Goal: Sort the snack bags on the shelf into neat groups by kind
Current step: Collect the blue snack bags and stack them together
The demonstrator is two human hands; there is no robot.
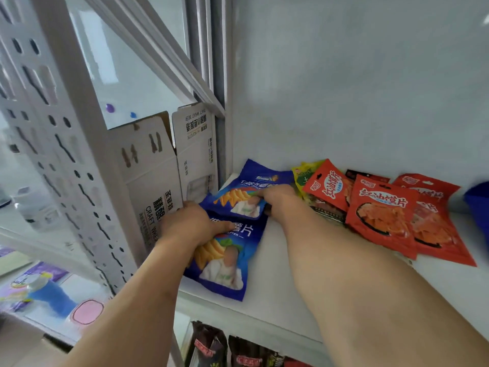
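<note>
Two blue chip bags (227, 250) lying flat and overlapping on the white shelf (277, 274), one under each hand's fingers (225, 225), red snack bags (381, 213) fanned out just right of the right fingers, yellow-green bag (304, 174) partly tucked behind them

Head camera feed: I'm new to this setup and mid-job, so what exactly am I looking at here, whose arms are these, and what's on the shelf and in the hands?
There is no machine here: a person wears one wide-angle camera on the head, looking forward and down, so the two bare arms are their own. They reach onto a white shelf. The left hand presses on the near blue snack bag. The right hand grips the far blue snack bag, which overlaps the near one. To the right lie red snack bags, overlapping, with a yellow-green bag behind them. White cardboard boxes stand at the left end. Dark bags show on the shelf below.
</note>
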